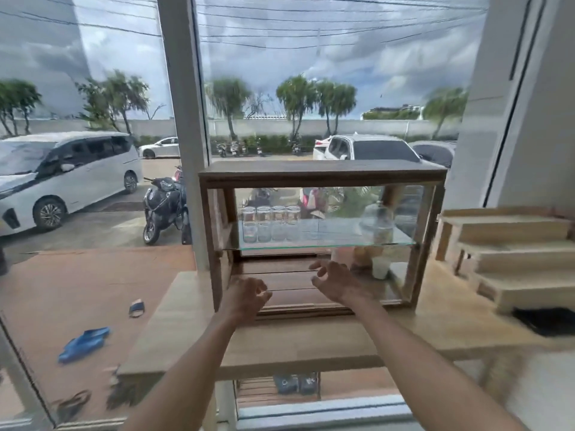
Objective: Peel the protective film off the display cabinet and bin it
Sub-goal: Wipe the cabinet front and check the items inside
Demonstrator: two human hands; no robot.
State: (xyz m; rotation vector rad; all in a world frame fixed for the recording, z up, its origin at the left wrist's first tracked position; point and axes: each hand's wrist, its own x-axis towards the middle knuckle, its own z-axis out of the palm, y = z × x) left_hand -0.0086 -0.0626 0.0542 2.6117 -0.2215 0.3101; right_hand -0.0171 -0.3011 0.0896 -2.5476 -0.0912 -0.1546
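A wooden display cabinet (323, 172) with glass sides and a glass shelf stands on a light wooden counter (174, 331) against a big window. Several glass jars (270, 222) sit on the shelf at the left; a larger glass vessel (375, 223) stands at the right. Both my arms reach toward the cabinet's lower front. My left hand (244, 298) hovers at the bottom left of the opening with fingers curled and apart. My right hand (334, 279) is a little higher and to the right, fingers spread, holding nothing. I cannot make out any film.
A stepped wooden riser (510, 259) stands on the counter to the right, with a dark opening (547, 321) in the counter in front of it. A white window post (186, 135) rises left of the cabinet. Cars, a scooter and sandals lie outside the glass.
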